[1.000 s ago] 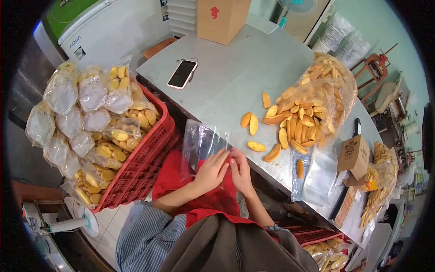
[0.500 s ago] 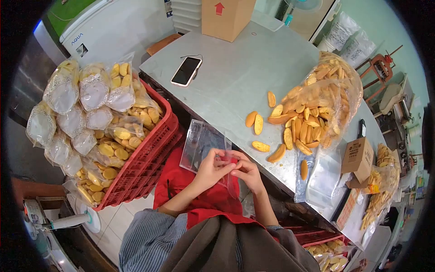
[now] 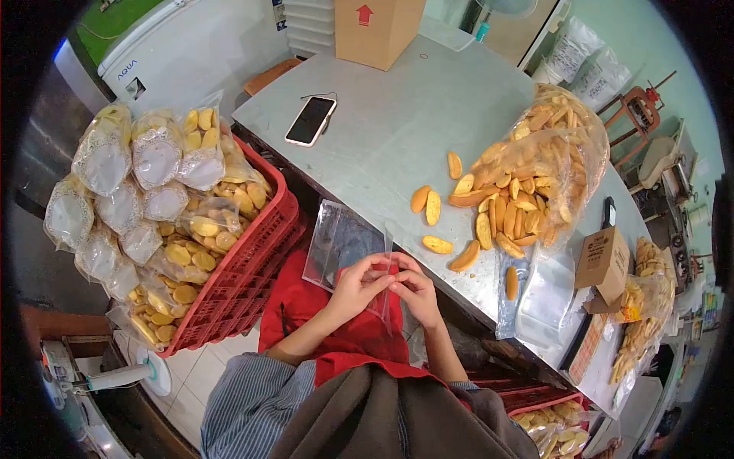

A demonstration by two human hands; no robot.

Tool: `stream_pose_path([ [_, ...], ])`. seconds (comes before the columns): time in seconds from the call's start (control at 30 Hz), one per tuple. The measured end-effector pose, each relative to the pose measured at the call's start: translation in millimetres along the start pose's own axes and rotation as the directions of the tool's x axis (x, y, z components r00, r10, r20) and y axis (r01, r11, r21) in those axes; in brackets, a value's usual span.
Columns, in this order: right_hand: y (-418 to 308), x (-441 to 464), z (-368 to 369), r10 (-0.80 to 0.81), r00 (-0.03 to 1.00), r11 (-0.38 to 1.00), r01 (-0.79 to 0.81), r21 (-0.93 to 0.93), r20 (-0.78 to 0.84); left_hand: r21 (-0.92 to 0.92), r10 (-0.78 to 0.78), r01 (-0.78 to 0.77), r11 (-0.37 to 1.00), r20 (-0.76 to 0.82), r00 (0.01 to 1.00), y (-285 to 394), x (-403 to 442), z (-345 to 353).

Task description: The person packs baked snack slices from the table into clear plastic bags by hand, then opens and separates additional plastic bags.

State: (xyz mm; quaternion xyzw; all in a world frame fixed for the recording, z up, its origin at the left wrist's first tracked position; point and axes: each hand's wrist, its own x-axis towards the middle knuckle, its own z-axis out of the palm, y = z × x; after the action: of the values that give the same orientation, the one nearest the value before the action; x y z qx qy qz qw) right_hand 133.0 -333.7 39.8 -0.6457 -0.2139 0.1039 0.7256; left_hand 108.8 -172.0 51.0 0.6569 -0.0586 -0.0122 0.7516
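Observation:
Over the red apron [image 3: 290, 294], a clear plastic bag [image 3: 336, 243] hangs spread out, its flat panel reaching up to the table edge. My left hand [image 3: 365, 284] is closed, fingers curled and pinching the bag. Close against it, my right hand [image 3: 417, 294] also pinches the bag, with the fingertips of both hands meeting. The exact grip point is partly hidden by the fingers. Beyond my hands, on the metal table [image 3: 367, 153], lie loose oblong toasted bread pieces [image 3: 462, 256], in front of a large open bag of bread pieces [image 3: 550, 145].
At left, a red crate [image 3: 267, 222] holds several filled bags with white labels. A phone [image 3: 311, 120] and a cardboard box [image 3: 378, 30] are on the table. Further right are clear bags [image 3: 544, 294], a small carton [image 3: 602, 260] and a knife handle [image 3: 608, 213].
Both hands stay close together on the plastic bag, with small finger movements bringing the fingertips nearer each other. The view has shifted slightly; nothing else has moved.

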Motion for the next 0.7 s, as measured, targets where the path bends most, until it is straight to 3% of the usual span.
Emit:
stream_pose_path([
  [0.23, 6.0, -9.5, -2.8, 0.072, 0.993, 0.996, -0.076, -0.049, -0.090, 0.233, 0.145, -0.136, 0.963, -0.025, 0.989, 7.6, 3.8, 2.9],
  [0.27, 9.3, -10.6, -2.7, 0.070, 0.992, 0.996, -0.075, -0.041, -0.104, 0.218, 0.088, -0.075, 0.973, -0.047, 0.995, 2.5, 2.3, 2.8],
  [0.33, -2.3, -7.8, 8.0, -0.010, 0.997, 0.984, -0.005, -0.175, -0.082, 0.185, -0.028, 0.045, 0.982, -0.090, 0.996, -7.5, -0.8, 2.9],
  [0.4, -1.8, -7.2, 14.0, -0.122, 0.992, 0.932, 0.102, -0.349, -0.034, 0.220, -0.015, 0.032, 0.975, -0.081, 0.997, -10.6, -2.5, 3.3],
  [0.5, 3.5, -8.6, 12.0, 0.001, 0.987, 0.923, -0.063, -0.379, -0.162, 0.237, 0.047, -0.036, 0.971, -0.039, 0.998, -5.3, -3.1, 8.0],
  [0.53, 2.7, -6.7, 10.7, -0.083, 0.977, 0.877, -0.022, -0.480, -0.195, 0.236, 0.073, -0.066, 0.969, -0.021, 0.997, -4.0, -3.5, 9.9],
  [0.63, 2.7, -2.5, 5.9, 0.005, 0.986, 0.882, -0.082, -0.465, -0.165, 0.235, 0.135, -0.133, 0.963, 0.008, 0.991, -3.4, -4.7, 12.4],
  [0.7, 5.4, -3.1, 10.9, -0.103, 0.971, 0.817, -0.040, -0.576, -0.215, 0.331, 0.191, -0.163, 0.930, -0.054, 0.980, -5.8, -1.5, 11.8],
])
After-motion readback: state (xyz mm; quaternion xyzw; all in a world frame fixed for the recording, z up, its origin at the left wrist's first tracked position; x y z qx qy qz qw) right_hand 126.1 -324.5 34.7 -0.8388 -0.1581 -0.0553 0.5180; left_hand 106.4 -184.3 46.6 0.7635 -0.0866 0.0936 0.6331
